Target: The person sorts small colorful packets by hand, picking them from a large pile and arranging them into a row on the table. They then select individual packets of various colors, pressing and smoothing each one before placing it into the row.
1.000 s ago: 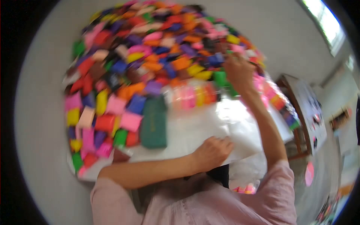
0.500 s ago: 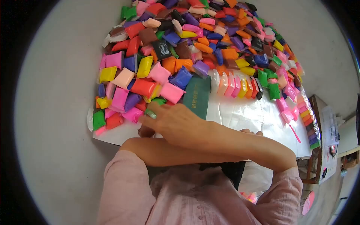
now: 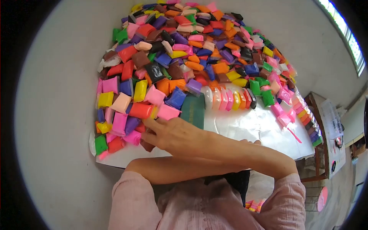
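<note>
My forearms cross, the right one on top. My right hand (image 3: 170, 133) reaches over to the left edge of a pile of small coloured packets (image 3: 142, 110). Its thumb and fingers are apart, with the fingertips among the packets; I make out nothing held. A brown packet (image 3: 147, 145) lies just below its fingers. Only the fingertips of my left hand (image 3: 251, 142) show past my right forearm, over the silver sheet (image 3: 237, 126); whether it holds anything is hidden. A dark green box or booklet (image 3: 193, 111) with gold characters lies beyond my right hand.
A neat row of clear, pink, yellow, red and black packets (image 3: 230, 99) stands beside the green item. Toward the right lie a pink stick (image 3: 294, 135) and a stacked strip of packets (image 3: 308, 122). A side table (image 3: 331, 143) holds a clear plastic container (image 3: 332, 117).
The view has tilted up slightly. My right hand has shifted a little and its fingers have spread; the shiny light green thing at its fingers no longer shows. My left hand stays mostly hidden.
</note>
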Available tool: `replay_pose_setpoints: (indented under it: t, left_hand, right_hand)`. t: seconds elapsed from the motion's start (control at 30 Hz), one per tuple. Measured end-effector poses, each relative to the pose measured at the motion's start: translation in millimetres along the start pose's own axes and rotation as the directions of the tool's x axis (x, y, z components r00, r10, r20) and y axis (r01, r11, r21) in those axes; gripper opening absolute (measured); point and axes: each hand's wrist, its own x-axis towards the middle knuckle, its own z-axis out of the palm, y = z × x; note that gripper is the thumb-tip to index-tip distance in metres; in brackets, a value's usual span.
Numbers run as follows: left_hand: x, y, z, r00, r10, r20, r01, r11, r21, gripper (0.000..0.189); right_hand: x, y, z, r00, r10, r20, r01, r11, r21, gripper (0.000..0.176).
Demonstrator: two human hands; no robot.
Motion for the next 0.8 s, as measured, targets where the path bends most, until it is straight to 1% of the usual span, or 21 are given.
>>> replay_pose_setpoints:
  t: [0.1, 0.2, 0.23, 0.27, 0.3, 0.4, 0.5, 0.6, 0.7, 0.8]
  left_hand:
    - [3.2, 0.0, 5.1, 1.0, 0.014, 0.003, -0.014, 0.999, 0.029, 0.036]
    - [9.2, 0.6, 9.6, 1.0, 0.01, -0.001, -0.01, 0.998, 0.065, 0.037]
    - [16.3, 2.1, -1.7, 0.999, -0.001, -0.044, 0.003, 0.999, 0.045, 0.037]
    - [22.7, 2.1, -13.3, 0.995, -0.03, -0.099, 0.028, 0.999, -0.023, 0.038]
    - [25.0, 1.5, -19.4, 0.981, -0.028, -0.192, 0.01, 0.995, -0.096, 0.03]
    - [21.2, -0.5, -4.3, 0.996, -0.093, 0.013, 0.093, 0.978, -0.187, 0.016]
    - [21.2, -2.0, 0.6, 0.995, -0.074, -0.072, 0.059, 0.979, -0.195, 0.006]
    - [19.4, -3.2, 0.8, 0.994, -0.07, -0.085, 0.052, 0.978, -0.201, 0.007]
    - [18.5, -1.9, 2.6, 0.996, -0.081, -0.024, 0.075, 0.975, -0.212, 0.013]
    - [19.5, -1.8, 0.1, 0.994, -0.075, -0.084, 0.053, 0.968, -0.246, 0.021]
  right_hand:
    - [0.4, 11.3, -10.4, 0.994, 0.11, 0.005, -0.108, 0.983, -0.147, 0.032]
    - [-0.8, 26.7, -28.9, 0.976, 0.218, -0.002, -0.216, 0.962, -0.166, 0.038]
    - [-1.7, 33.2, -34.7, 0.969, 0.245, -0.026, -0.246, 0.955, -0.168, 0.039]
    - [-2.8, 40.3, -40.2, 0.961, 0.272, -0.05, -0.276, 0.946, -0.168, 0.039]
    - [-2.9, 47.4, -44.8, 0.952, 0.298, -0.072, -0.307, 0.937, -0.167, 0.04]
    - [0.2, 69.6, -52.7, 0.943, 0.317, -0.106, -0.333, 0.916, -0.225, 0.04]
    - [3.3, 92.0, -39.0, 0.938, 0.327, -0.111, -0.345, 0.899, -0.271, 0.039]
    - [0.8, 102.6, -25.8, 0.935, 0.332, -0.122, -0.354, 0.875, -0.33, 0.038]
    - [0.0, 107.5, -22.6, 0.945, 0.279, -0.171, -0.316, 0.912, -0.26, 0.035]
    - [8.1, 108.1, -15.8, 0.926, 0.366, -0.097, -0.378, 0.886, -0.269, 0.031]
